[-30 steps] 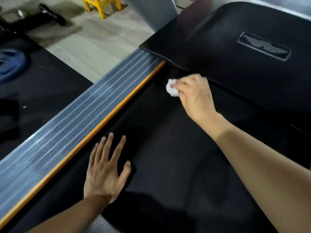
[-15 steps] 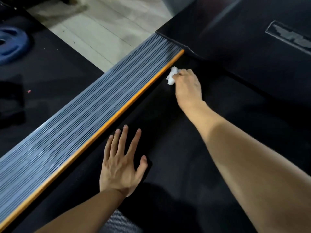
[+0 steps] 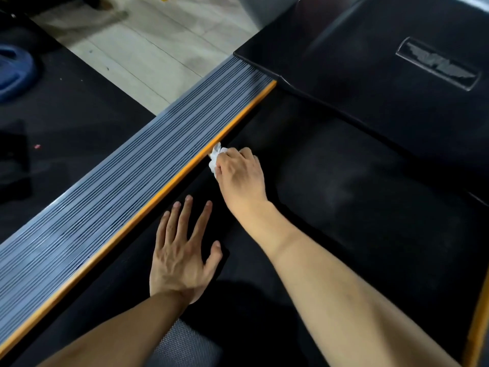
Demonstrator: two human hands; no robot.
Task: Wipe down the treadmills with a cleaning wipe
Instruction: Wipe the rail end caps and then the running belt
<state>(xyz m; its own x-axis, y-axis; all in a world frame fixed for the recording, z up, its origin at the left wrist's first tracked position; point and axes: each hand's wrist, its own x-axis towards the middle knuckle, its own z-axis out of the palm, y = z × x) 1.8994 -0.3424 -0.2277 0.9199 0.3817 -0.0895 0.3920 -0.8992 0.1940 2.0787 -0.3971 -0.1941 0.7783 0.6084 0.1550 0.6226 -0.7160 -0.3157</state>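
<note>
A black treadmill belt (image 3: 344, 197) runs across the view, with a ribbed grey side rail (image 3: 113, 192) edged by an orange strip (image 3: 169, 186) on its left. My right hand (image 3: 240, 176) grips a crumpled white wipe (image 3: 215, 157) and presses it against the orange strip at the belt's left edge. Flat on the belt, my left hand (image 3: 182, 250) rests with its fingers spread, just below and left of the right hand. The black motor cover (image 3: 370, 67) with a winged emblem (image 3: 439, 63) lies at the belt's far end.
Pale wood flooring (image 3: 148, 49) lies beyond the rail. A blue weight plate (image 3: 13, 72) sits on dark mat at the far left. An orange strip (image 3: 479, 321) marks the treadmill's right edge. Grey mesh fabric (image 3: 182, 345) shows at the bottom.
My right hand has drawn the wipe back along the orange strip from near the motor cover toward me. My left hand stays flat on the belt.
</note>
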